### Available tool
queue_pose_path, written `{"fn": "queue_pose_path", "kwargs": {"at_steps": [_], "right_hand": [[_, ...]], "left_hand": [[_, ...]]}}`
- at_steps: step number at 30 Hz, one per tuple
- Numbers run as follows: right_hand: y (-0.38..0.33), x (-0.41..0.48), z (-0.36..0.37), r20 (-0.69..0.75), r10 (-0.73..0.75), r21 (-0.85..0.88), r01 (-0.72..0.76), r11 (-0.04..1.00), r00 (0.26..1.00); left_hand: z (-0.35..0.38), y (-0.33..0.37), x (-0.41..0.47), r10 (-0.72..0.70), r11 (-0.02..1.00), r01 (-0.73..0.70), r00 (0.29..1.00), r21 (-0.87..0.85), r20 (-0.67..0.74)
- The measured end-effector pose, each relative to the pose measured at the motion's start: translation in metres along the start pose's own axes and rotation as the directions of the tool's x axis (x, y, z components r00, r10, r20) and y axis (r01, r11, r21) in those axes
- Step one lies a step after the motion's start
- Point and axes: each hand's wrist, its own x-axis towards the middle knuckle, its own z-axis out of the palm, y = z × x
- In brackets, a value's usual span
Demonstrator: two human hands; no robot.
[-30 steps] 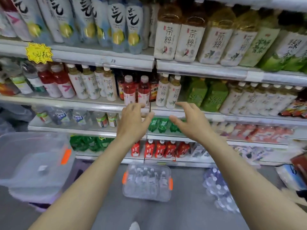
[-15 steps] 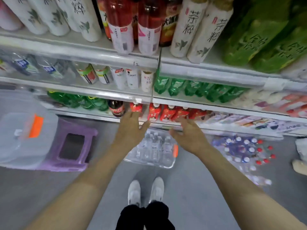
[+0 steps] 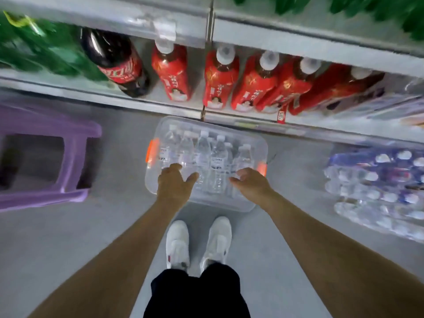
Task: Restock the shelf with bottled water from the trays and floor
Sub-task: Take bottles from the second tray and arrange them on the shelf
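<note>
Two empty, loosely spread hands (left hand (image 3: 174, 180), right hand (image 3: 250, 182)) hung over clear plastic water bottles (image 3: 207, 154) in a transparent orange-latched tub (image 3: 241, 206).

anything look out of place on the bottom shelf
One dark cola bottle stands alone between the green bottles and the row of red bottles, so it looks misfiled. A small red tag hangs below the shelf edge.

Floor (image 3: 68, 237): bin (image 3: 231, 206), stool (image 3: 46, 199), water pack (image 3: 378, 189).

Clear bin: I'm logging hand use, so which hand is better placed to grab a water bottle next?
Probably left: the left hand hovers over the water bottles; the right hand is by the orange latch.
</note>
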Motion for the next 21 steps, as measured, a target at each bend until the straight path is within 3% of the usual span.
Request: {"fn": "queue_pose_path", "kwargs": {"at_steps": [8, 15, 21], "right_hand": [[0.014, 0.096, 0.072, -0.024, 0.079, 0.348, -0.065, 0.935, 0.997], [0.018, 0.141, 0.101, -0.043, 0.178, 0.378, -0.149, 0.914, 0.983], [0.009, 0.153, 0.105, -0.008, 0.253, 0.326, -0.237, 0.915, 0.967]], "left_hand": [[0.048, -0.053, 0.075, -0.019, 1.0, 0.023, 0.976, 0.016, -0.216], [0.071, -0.075, 0.104, -0.029, 0.999, 0.034, 0.954, 0.013, -0.3], [0.074, -0.071, 0.116, -0.129, 0.986, 0.158, 0.917, 0.046, -0.378]]}}
